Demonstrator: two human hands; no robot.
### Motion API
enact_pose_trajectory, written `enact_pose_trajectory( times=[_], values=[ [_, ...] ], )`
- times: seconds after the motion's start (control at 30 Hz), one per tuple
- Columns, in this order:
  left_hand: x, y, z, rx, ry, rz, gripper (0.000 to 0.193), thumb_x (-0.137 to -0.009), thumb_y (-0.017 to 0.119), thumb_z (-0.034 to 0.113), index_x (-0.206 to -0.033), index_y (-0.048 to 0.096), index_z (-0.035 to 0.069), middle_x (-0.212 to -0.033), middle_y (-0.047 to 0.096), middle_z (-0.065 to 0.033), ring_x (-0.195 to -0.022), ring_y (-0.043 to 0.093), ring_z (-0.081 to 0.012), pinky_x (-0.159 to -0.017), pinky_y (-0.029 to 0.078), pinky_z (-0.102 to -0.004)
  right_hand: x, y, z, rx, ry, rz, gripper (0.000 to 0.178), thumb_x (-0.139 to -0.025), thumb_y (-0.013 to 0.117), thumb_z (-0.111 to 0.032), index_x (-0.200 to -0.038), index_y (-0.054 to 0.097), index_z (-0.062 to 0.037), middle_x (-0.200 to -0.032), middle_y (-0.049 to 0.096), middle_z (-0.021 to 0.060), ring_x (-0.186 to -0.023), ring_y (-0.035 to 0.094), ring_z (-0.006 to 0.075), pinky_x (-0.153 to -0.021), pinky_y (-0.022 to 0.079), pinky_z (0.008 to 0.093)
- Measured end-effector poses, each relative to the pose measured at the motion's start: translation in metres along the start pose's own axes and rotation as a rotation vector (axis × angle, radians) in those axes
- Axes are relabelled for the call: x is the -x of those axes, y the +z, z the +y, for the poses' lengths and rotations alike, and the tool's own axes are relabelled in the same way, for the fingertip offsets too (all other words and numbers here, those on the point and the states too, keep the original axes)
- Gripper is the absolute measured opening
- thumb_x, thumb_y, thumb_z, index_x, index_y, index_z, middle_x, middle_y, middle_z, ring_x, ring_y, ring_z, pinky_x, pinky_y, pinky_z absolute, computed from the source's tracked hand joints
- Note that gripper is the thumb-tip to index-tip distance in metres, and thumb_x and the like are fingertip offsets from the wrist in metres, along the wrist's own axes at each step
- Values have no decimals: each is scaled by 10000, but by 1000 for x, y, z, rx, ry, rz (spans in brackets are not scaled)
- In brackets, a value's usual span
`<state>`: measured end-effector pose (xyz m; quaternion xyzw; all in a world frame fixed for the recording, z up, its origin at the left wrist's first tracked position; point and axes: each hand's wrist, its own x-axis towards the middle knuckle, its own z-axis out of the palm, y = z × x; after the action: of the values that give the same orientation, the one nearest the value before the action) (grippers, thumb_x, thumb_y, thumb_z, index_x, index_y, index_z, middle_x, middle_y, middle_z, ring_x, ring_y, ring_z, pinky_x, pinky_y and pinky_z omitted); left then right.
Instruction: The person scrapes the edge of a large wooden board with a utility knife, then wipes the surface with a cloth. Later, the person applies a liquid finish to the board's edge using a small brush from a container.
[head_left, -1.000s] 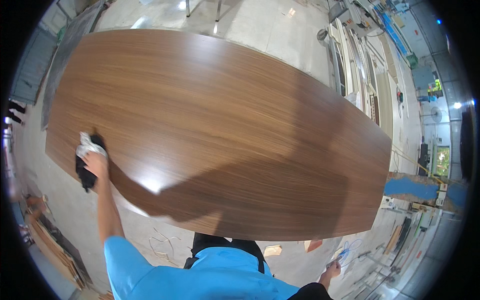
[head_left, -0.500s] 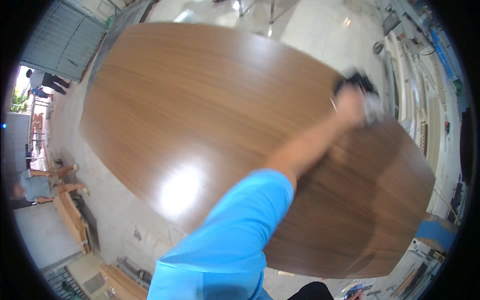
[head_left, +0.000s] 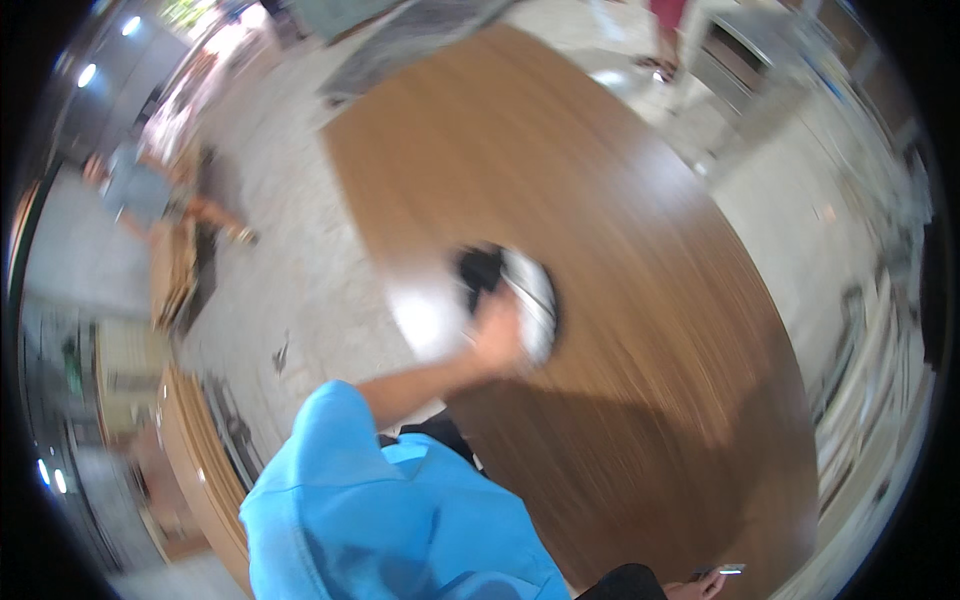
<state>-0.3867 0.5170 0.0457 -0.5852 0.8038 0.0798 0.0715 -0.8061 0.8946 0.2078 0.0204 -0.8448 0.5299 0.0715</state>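
A large brown wood-grain tabletop [head_left: 620,230] with curved long edges spreads in front of me. My left hand [head_left: 493,335], blurred by motion, is closed on a bunched black-and-white cloth [head_left: 535,305]. The cloth lies against the board near its left edge, with my arm in a blue sleeve stretched out behind it. At the bottom right, my right hand [head_left: 698,588] shows only in part, by the board's near end. Its fingers pinch a small flat object [head_left: 733,569] with a pale, shiny end, too small to name.
Stacked brown boards [head_left: 195,450] stand on the left, with a person [head_left: 145,190] in grey beyond them. Another person's legs [head_left: 667,40] show at the far side, near a grey cabinet [head_left: 730,65]. Long pale strips [head_left: 865,410] lie along the right.
My left hand has swept the cloth from the board's far right edge to near its left edge, bending the arm. The view has turned, so the board now points away from me.
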Motion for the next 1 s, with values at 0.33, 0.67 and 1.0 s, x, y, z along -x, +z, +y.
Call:
enact_pose_trajectory(
  times=[0.33,0.67,1.0],
  values=[
    [-61,-19,-215,259,-283,370,693,-871,726,380,-1489,525,138,-1348,582,-190,-1218,566,-370,-1096,404,-593,48,255,-154,-199,-265,-483,252,-969,711,-168,-1135,702,21,-981,677,146,-887,630,226,-776,505,364],
    [-291,-109,-533,112,-858,331,654,-914,652,376,-1401,558,-49,-1521,482,-249,-1454,403,-418,-1218,260,-598,214,347,-213,76,-219,-553,249,-970,709,-159,-1149,695,14,-957,667,138,-887,629,224,-774,505,369],
    [-173,-24,-111,648,817,35,412,-797,655,396,-999,719,43,-1287,638,-188,-1407,443,-383,-1233,117,-716,217,406,-236,-128,-224,-477,246,-1026,664,-178,-1203,659,-8,-1057,652,48,-932,587,143,-824,474,298]
  ],
)
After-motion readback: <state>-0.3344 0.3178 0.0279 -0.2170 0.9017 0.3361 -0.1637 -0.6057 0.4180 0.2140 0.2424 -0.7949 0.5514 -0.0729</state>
